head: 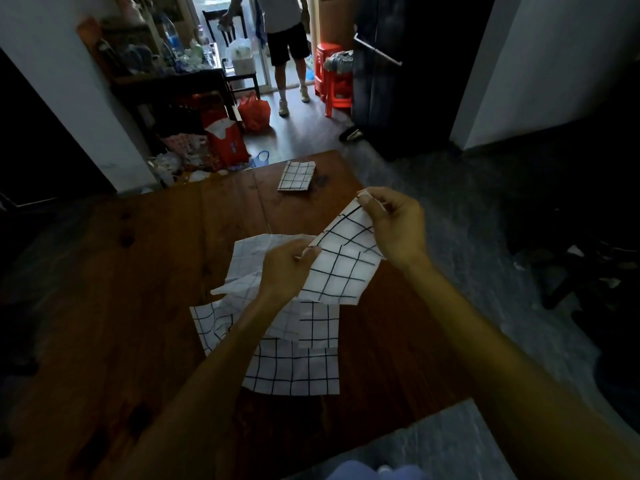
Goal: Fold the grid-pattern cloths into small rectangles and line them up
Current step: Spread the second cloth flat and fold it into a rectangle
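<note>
**Both hands lift one grid cloth above the table**

The left hand [287, 268] and the right hand [394, 226] are apart, each pinching the same grid-pattern cloth [341, 268], which hangs between them off the wooden table [138, 306]. The right hand pinches the cloth's upper corner between thumb and fingertips, at about one o'clock from the cloth's middle. The left hand grips the edge at about nine o'clock, fingers curled round the fabric. The cloth slopes down from the right hand, its black grid facing the camera, its lower edge hanging just above the pile below.

Under the hands, at six to seven o'clock, a pile of unfolded cloths [294, 365] lies on the table, overlapping one another, some crumpled and some showing a paler side. At twelve o'clock, near the table's far edge and well apart from the pile, one folded cloth [296, 176] lies flat as a small rectangle.

Beyond the table, at twelve o'clock, a standing person [287, 36] is near a bright doorway. A stack of red stools [334, 77] is at one o'clock, a red bag [254, 112] on the floor at eleven, and a cluttered dark side table [166, 77] further left.
</note>
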